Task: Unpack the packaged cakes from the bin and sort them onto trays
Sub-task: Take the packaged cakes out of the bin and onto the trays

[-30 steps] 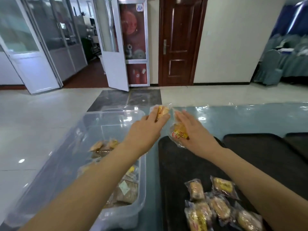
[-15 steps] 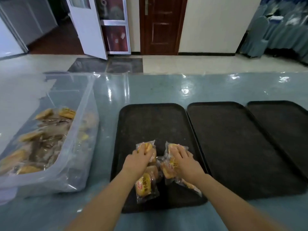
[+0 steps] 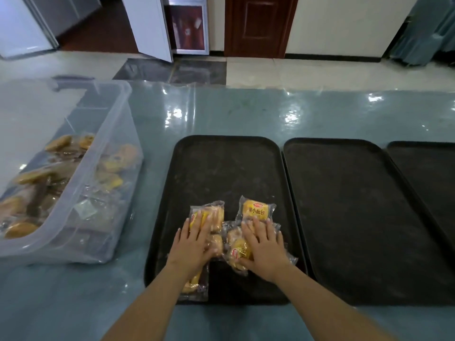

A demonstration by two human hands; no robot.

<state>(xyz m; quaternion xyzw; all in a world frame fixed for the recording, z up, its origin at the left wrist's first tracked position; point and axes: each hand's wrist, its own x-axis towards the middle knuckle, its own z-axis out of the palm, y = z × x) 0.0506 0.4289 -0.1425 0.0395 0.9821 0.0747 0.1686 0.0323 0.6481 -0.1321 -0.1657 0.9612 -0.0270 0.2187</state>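
Observation:
Several packaged cakes in clear wrappers lie at the near end of the left black tray. My left hand lies flat with straight fingers on a yellow packaged cake. My right hand lies flat on another cluster of wrapped cakes; its fingertips touch a packet with a yellow label. One more packet sticks out under my left wrist at the tray's near edge. A clear plastic bin at the left holds several more packaged cakes.
Two more black trays, the middle tray and the right tray, sit side by side to the right on the glossy blue-grey table. Beyond the table's far edge are a tiled floor, a brown door and a white door.
One second ago both hands held packets up in the air beside the bin. They have come down onto the left tray and now lie flat on the packets.

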